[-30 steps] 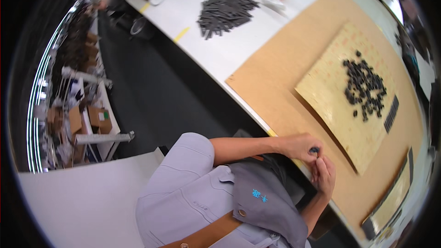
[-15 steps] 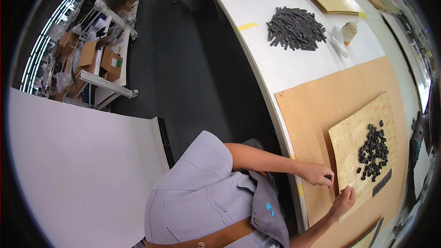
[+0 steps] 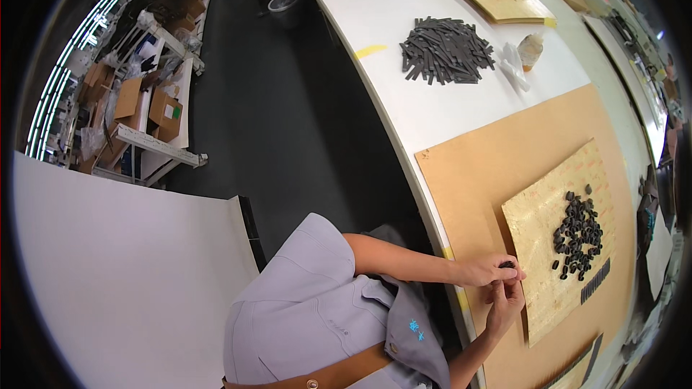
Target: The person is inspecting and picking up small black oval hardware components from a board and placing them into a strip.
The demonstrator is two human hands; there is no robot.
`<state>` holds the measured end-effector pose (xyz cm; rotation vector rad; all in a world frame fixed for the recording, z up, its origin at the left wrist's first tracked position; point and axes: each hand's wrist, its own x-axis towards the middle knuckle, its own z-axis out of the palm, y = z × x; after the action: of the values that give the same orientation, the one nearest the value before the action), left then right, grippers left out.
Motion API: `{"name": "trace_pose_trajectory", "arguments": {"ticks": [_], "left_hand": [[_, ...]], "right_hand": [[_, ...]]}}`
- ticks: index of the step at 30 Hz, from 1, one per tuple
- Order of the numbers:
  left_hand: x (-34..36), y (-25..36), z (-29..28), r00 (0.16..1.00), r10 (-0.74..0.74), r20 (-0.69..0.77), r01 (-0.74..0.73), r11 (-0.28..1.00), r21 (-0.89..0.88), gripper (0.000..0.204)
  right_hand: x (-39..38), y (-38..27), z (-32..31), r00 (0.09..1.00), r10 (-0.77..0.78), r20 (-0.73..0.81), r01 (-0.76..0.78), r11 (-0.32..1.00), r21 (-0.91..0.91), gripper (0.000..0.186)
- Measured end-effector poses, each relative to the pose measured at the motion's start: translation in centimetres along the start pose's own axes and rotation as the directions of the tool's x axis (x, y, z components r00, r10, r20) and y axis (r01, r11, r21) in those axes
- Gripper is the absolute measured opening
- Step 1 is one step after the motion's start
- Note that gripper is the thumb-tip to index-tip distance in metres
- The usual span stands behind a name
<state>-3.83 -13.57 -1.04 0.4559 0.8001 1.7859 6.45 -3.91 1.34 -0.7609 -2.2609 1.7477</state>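
My left hand [image 3: 484, 271] is closed around a small black piece [image 3: 507, 265], part of which shows between thumb and fingers. Right up against it, the fingers of my right hand [image 3: 507, 305] are pinched together; whatever they grip is hidden. Both hands are at the left edge of a yellowish sheet-covered board [image 3: 532, 310]. On that board lies a loose heap of small black curled pieces [image 3: 577, 234]. Beside the heap, a tidy row of short dark strips [image 3: 595, 281] lies side by side.
Brown paper [image 3: 461, 173] lies under the board on a long white table [image 3: 367, 21]. Farther off are a pile of dark flat strips [image 3: 447, 50], a crumpled white tissue [image 3: 512, 65] and a small wrapped container [image 3: 530, 50]. Shelving with cartons [image 3: 166, 115] stands across the dark floor.
My right hand has moved up and left from the board to meet my left hand. Its fingers now touch the left hand by the black piece.
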Motion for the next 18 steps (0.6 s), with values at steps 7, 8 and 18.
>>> {"name": "trace_pose_trajectory", "arguments": {"ticks": [7,8,18], "left_hand": [[0.5,-1.5,0.3,0.985,0.166,-0.042,-0.138,0.913,0.383,0.022],[0.2,-1.1,0.6,0.986,0.145,-0.085,-0.099,0.910,0.403,0.022],[0.0,0.0,-0.3,0.994,0.023,-0.107,-0.006,0.988,0.156,0.026]], "right_hand": [[-0.4,0.3,0.1,0.990,0.002,-0.138,0.015,0.993,0.121,0.016],[-0.3,0.8,0.0,0.983,0.020,-0.183,0.004,0.992,0.126,0.016],[0.1,2.0,-2.9,0.980,0.040,-0.194,0.029,0.940,0.341,0.011]]}}
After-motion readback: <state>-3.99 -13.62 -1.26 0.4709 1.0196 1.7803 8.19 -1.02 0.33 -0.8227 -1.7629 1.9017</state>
